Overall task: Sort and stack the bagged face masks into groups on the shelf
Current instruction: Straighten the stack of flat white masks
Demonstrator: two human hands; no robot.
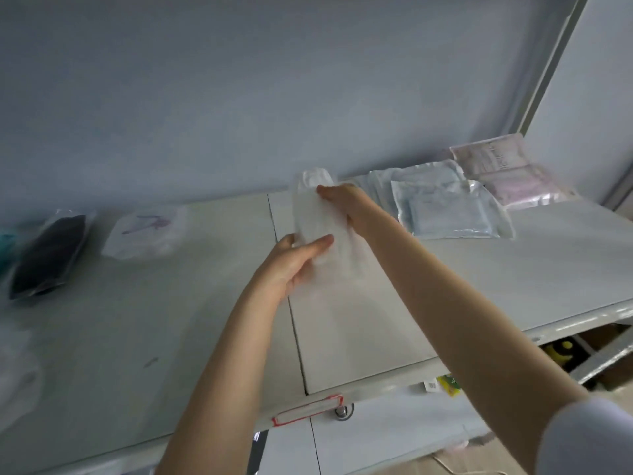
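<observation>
Both hands hold one white bagged mask (317, 217) just above the white shelf (445, 286), near its back edge. My left hand (296, 260) grips the bag's near end, thumb on top. My right hand (346, 204) pinches its far end. To the right lies a stack of pale blue bagged masks (448, 209), and behind it a stack of pink ones (507, 176). On the left lie a black bagged mask (48, 255) and a white bag with purple marks (144, 234).
A teal bag (5, 240) shows at the far left edge, and a blurred clear bag (15, 368) lies at the front left. A metal upright (555, 63) rises at the right. Boxes and a yellow item (561, 351) sit below the shelf.
</observation>
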